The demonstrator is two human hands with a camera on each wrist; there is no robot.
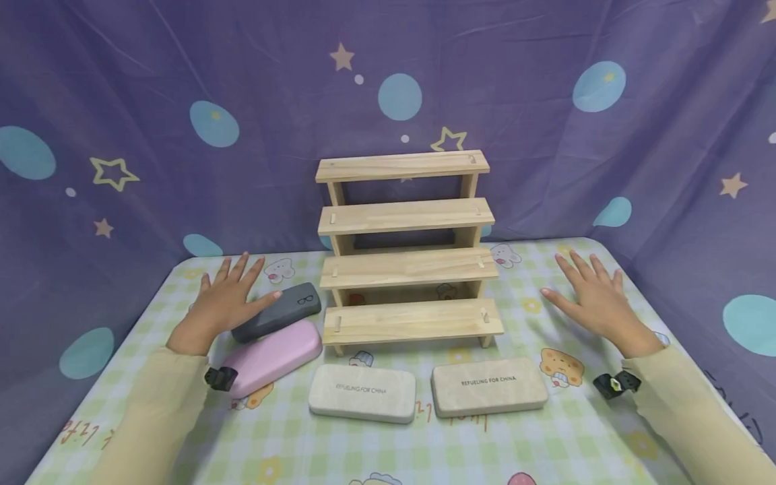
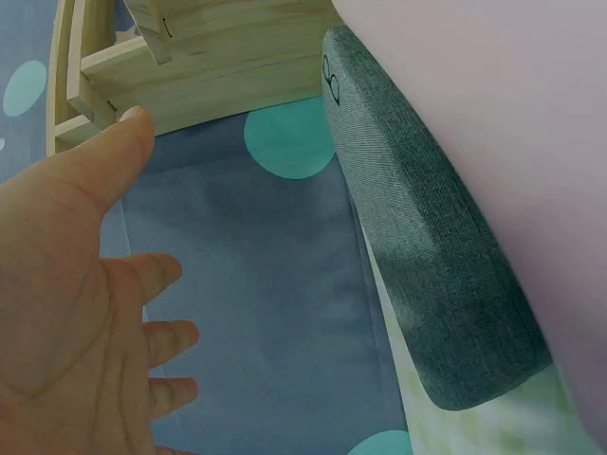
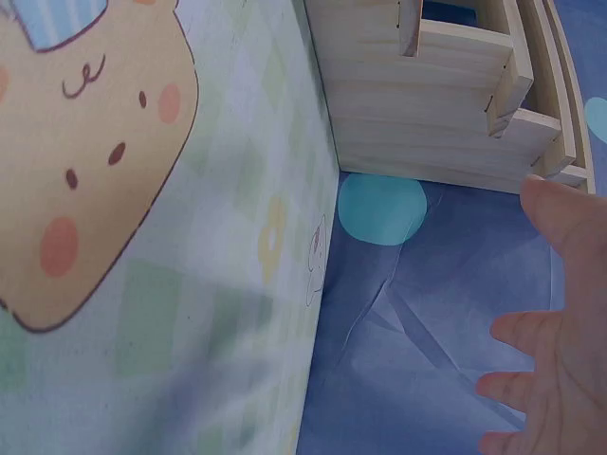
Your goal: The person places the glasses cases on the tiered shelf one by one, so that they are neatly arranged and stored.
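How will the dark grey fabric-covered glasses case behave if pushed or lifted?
The dark grey fabric-covered glasses case keeps a crisp rounded-bar shape, so it is probably stiff, not floppy. Its woven cover looks grippy, likely not slippery. It lies flat beside the pink glasses case, so a push should slide it rather than roll it.

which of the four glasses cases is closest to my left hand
The grey case. Your left hand hovers right at it, thumb over its top edge. The pink case lies just in front, and the two beige cases sit farther right.
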